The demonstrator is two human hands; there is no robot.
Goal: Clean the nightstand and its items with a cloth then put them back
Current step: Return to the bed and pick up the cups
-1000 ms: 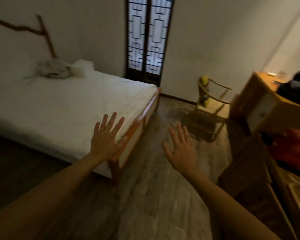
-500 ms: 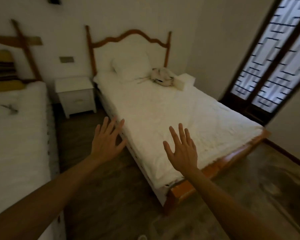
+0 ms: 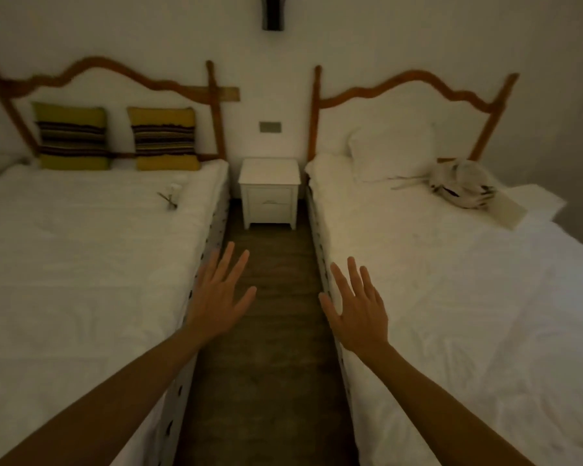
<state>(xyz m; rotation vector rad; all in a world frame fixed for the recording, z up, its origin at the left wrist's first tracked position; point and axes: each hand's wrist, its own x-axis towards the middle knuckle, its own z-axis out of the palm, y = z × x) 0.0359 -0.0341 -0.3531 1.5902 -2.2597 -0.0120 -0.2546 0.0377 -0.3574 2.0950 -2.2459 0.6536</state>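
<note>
A small white nightstand (image 3: pixel 269 191) with two drawers stands against the far wall, between two beds; its top is bare. My left hand (image 3: pixel 220 295) and my right hand (image 3: pixel 356 307) are stretched out in front of me over the aisle, fingers spread and straight, holding nothing. Both hands are well short of the nightstand. A small item with thin stems (image 3: pixel 171 196) lies on the left bed. A crumpled white and dark patterned bundle (image 3: pixel 461 186) lies on the right bed beside a flat white sheet (image 3: pixel 505 210). No cloth can be told apart for certain.
A narrow wooden floor aisle (image 3: pixel 266 331) runs between the left bed (image 3: pixel 81 264) and the right bed (image 3: pixel 468 297) to the nightstand. Two striped cushions (image 3: pixel 164 139) lean on the left headboard, a white pillow (image 3: pixel 391 153) on the right. A wall plate (image 3: pixel 270 126) sits above the nightstand.
The view has swung left from the chair and desk side, past the right bed, to face the aisle and nightstand. Both hands stayed open and outstretched.
</note>
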